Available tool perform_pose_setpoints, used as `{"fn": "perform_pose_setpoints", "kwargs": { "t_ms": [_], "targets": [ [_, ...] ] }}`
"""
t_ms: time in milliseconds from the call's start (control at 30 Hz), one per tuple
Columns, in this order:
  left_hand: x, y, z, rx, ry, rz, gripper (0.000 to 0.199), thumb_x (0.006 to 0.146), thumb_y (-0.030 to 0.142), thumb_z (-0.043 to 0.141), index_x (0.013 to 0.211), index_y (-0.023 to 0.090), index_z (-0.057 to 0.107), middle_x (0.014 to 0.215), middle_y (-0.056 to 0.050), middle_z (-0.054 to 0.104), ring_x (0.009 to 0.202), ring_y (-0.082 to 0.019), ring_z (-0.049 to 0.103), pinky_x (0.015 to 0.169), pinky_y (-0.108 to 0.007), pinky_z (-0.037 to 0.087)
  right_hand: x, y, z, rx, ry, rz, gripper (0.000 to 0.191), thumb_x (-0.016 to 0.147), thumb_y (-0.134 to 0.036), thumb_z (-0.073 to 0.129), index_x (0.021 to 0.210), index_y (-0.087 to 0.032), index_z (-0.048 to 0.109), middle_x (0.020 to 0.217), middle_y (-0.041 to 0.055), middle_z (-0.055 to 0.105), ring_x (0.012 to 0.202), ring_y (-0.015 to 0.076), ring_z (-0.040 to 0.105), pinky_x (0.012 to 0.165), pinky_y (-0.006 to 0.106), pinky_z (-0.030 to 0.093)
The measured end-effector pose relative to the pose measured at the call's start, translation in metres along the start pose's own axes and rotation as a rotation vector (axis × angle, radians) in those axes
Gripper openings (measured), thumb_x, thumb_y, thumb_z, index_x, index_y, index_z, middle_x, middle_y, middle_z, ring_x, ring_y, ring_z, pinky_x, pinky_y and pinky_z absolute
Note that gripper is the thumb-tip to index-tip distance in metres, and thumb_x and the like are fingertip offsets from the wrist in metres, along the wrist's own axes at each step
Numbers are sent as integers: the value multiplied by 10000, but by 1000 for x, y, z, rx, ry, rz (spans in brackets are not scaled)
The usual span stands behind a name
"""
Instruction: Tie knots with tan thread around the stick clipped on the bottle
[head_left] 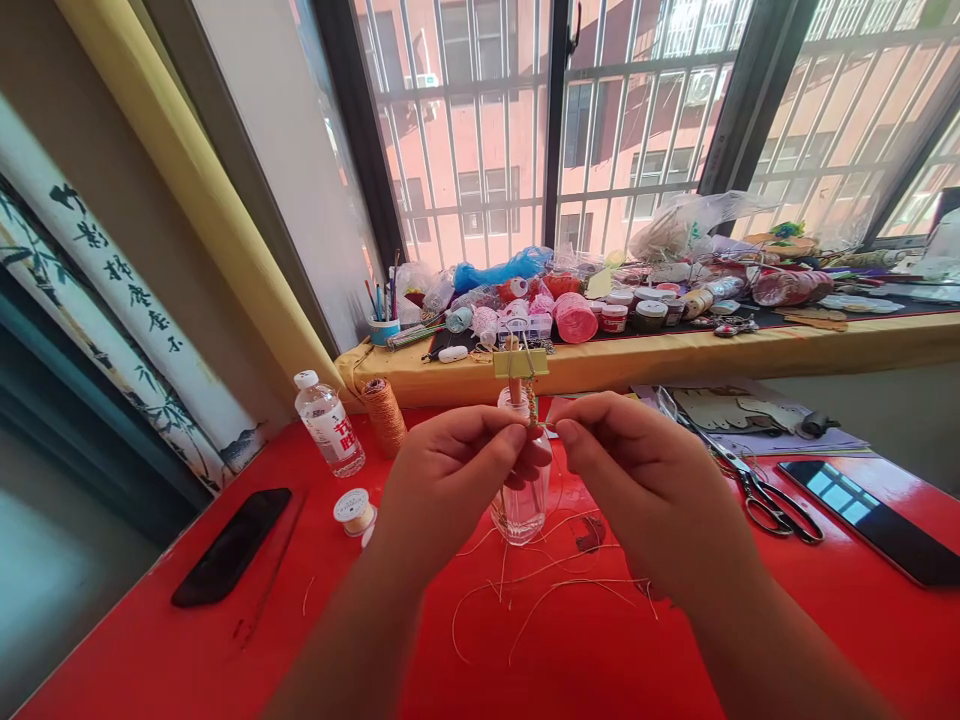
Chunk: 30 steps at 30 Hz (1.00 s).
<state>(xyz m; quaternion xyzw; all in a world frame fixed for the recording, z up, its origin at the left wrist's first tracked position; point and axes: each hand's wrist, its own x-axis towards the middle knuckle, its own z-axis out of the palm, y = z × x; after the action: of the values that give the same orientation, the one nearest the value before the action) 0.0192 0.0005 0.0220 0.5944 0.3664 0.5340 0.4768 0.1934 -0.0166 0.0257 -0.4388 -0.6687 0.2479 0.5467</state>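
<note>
Head-worn view, forward and down

Bright daylight came through the window, washing out the building beyond and leaving the left hand and right hand in shadow. The phone mirrored the panes, the teal curtain looked dim and soft, and wide-angle distortion slanted the outer edges

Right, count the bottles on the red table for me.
2: a labelled bottle with a white cap at the left, and a clear bottle in the middle, partly hidden behind the left hand. The hands could conceal more.
</note>
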Motion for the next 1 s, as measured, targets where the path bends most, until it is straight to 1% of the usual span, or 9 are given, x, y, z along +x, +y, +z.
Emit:
{"fn": "perform_pose_setpoints", "kwargs": {
  "t_ms": [100,233,333,433,600,733,800,900,1000],
  "targets": [
    [1,-1,-2,31,-13,10,149,912,269,707,882,197,834,827,-60,836,778,-195,801,724,-278,667,1,-1,0,-7,1,5,173,974,-270,584,859,-204,695,741,22,695,605,140,576,537,249,465],
    [2,-1,-4,65,-22,29,168,920,280,699,902,201,847,875,-66,846,813,-208,811,770,-295,672,1,-1,0,-4,7,-5,180,981,-281,576,861,-210,691,745,26,704,612,147,589,541,250,475],
    [1,-1,-4,188,32,80,163,921,284,694,917,205,837,888,-64,843,853,-216,805,784,-303,663,1,-1,1,4,3,5,184,982,-303,580,879,-209,700,732,27,691,594,150,585,532,258,482],
    [1,-1,-3,326,89,150,133,911,234,694,942,224,822,897,-41,837,869,-196,792,785,-278,646,1,0,2,8,-4,14,192,984,-322,578,891,-208,700,691,13,646,561,144,552,517,260,481],
    [4,-5,-4,181,22,46,100,908,245,702,927,211,794,848,-34,829,822,-183,801,748,-254,657,1,1,2,-22,21,-15,183,982,-290,570,860,-209,679,647,-13,579,532,124,494,473,235,418],
    [3,-4,-3,188,59,38,90,885,250,718,905,202,791,829,-41,830,817,-200,808,725,-261,661,2,1,2,-35,6,-9,181,991,-289,559,871,-211,669,656,-13,585,539,127,505,483,238,421],
    [3,-3,-1,259,97,68,82,865,227,711,883,208,788,824,-34,830,811,-204,806,691,-255,652,2,2,3,-53,2,0,185,994,-301,553,869,-216,660,649,-12,576,555,139,525,505,248,444],
    [2,-2,4,441,171,162,107,823,168,690,827,227,780,797,-8,824,772,-195,791,654,-247,625,2,4,4,-76,9,-8,202,999,-323,542,847,-230,634,644,-8,559,606,165,571,543,266,480],
    [1,-2,5,599,220,260,134,810,150,678,806,241,777,767,18,813,719,-175,762,672,-254,605,1,6,7,-63,14,-4,203,989,-336,555,821,-237,614,654,-4,553,638,177,596,548,268,496]
  ]
}}
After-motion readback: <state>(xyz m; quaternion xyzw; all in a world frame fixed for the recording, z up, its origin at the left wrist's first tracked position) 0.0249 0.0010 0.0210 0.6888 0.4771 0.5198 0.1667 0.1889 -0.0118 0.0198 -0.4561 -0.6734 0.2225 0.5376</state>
